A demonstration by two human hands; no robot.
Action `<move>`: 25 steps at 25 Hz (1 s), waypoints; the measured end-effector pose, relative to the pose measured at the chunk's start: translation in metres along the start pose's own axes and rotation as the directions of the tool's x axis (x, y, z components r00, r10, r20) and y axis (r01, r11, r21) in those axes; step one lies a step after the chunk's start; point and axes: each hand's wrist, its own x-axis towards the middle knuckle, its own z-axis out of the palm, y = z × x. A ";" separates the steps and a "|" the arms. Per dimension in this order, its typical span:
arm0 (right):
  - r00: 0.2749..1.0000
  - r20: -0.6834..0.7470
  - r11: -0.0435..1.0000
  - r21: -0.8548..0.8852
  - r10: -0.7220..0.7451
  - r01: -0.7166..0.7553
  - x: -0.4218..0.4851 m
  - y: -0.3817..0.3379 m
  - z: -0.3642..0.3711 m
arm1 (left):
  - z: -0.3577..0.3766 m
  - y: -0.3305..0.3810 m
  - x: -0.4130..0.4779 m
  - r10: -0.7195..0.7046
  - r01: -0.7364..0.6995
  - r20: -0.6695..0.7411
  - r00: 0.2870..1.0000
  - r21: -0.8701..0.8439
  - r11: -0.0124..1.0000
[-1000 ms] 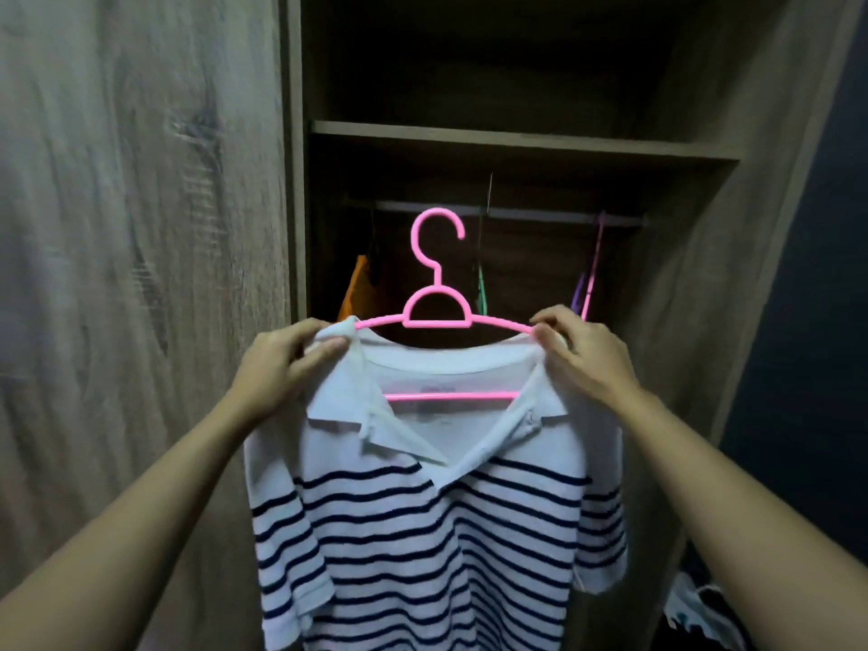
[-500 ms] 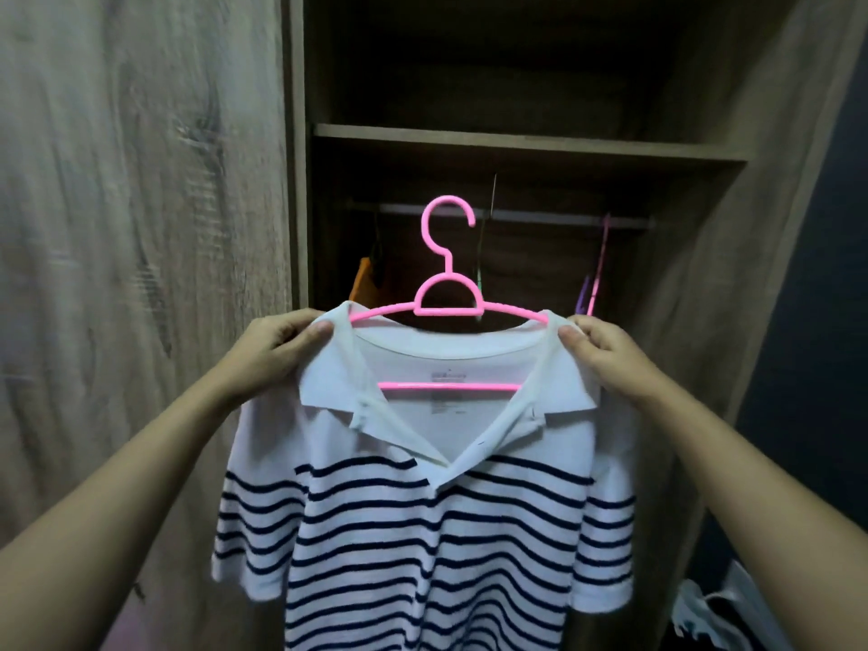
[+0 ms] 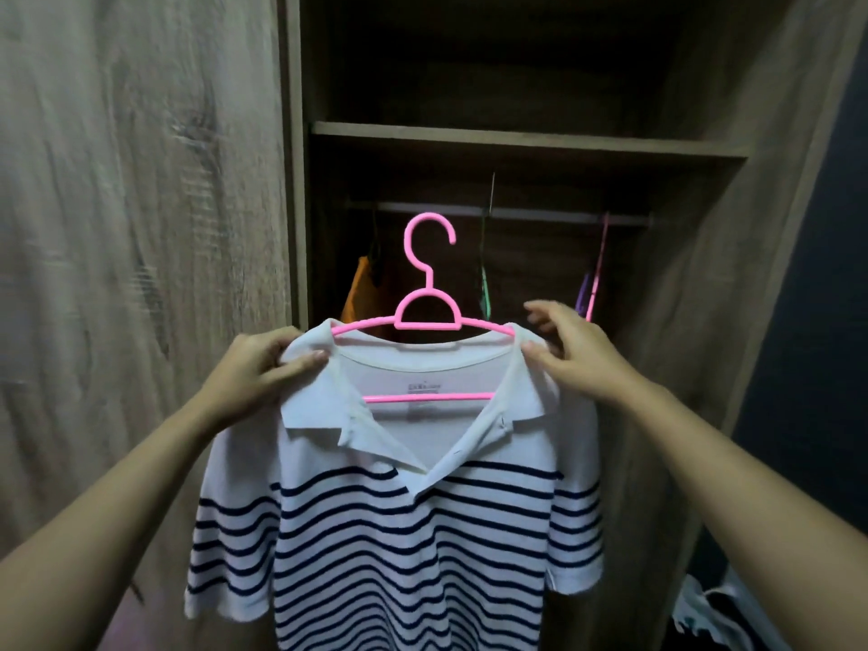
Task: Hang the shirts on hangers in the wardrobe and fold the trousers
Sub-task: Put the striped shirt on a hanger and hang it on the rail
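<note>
A white polo shirt with navy stripes (image 3: 408, 556) hangs on a pink plastic hanger (image 3: 426, 317), held up in front of the open wardrobe (image 3: 704, 274). The collar lies open below the hanger's neck and its lower crossbar shows through the neckline. The left hand (image 3: 260, 368) grips the shirt's shoulder and collar at the hanger's left end, fingers curled over the fabric and thumb pressed on top. The right hand (image 3: 577, 354) pinches the other shoulder at the hanger's right end, thumb on the cloth and index finger lifted; its remaining fingers are hidden behind the shirt. The hanger's hook sits just below and in front of the wardrobe rail (image 3: 540, 217), not on it. Above the hanger runs a wooden shelf (image 3: 516, 138). Behind the hanger to its left an orange garment (image 3: 359, 293) hangs from the rail; behind it to the right are a green hanger (image 3: 484, 284) and, further right, purple and pink hangers (image 3: 592, 284). Well left of the hanger stands the wood-grain door (image 3: 141, 227). Far below it to the right lies a heap of clothes (image 3: 714, 613).
</note>
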 end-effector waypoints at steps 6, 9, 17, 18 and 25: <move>0.949 0.307 0.813 0.532 0.077 -0.238 0.004 -0.091 0.041 | -0.011 0.014 -0.001 -0.065 0.067 -0.014 0.998 0.305 0.950; 0.858 0.489 0.552 0.676 0.158 -0.488 0.025 -0.116 0.077 | 0.006 0.036 -0.003 -0.167 0.196 -0.103 0.981 0.466 0.863; 0.848 0.360 0.442 0.734 0.390 -0.515 0.092 -0.105 0.109 | 0.058 0.092 0.022 -0.352 0.348 -0.097 0.931 0.531 0.773; 0.852 0.354 0.436 0.744 0.386 -0.506 0.100 -0.098 0.108 | 0.062 0.094 0.028 -0.346 0.338 -0.077 0.935 0.486 0.806; 0.896 0.352 0.428 0.790 0.271 -0.440 0.168 -0.049 0.104 | 0.096 0.084 0.084 -0.256 0.256 0.043 0.966 0.005 0.967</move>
